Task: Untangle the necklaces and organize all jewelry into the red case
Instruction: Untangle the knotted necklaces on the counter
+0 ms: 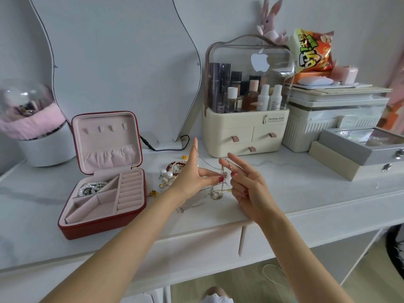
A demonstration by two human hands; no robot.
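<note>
Both hands (192, 178) (247, 184) stretch tangled necklaces (218, 180) on hooked fingers, near table edge (218, 224), red case (105, 193) open leftward

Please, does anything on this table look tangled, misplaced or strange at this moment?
Yes. The thin necklaces are knotted together, stretched between the left hand and right hand. More loose jewelry lies on the table, outside the open red case, which holds only a pearl strand.

1. Hands: two, left (192, 178) and right (247, 184).
2. Red case (102, 206): one, open.
3. Organizer (244, 130): one, three drawers.
4. White bottles: three visible inside.
5. Snack bag (312, 51): one.
6. Plush rabbit (271, 20): one.
</note>
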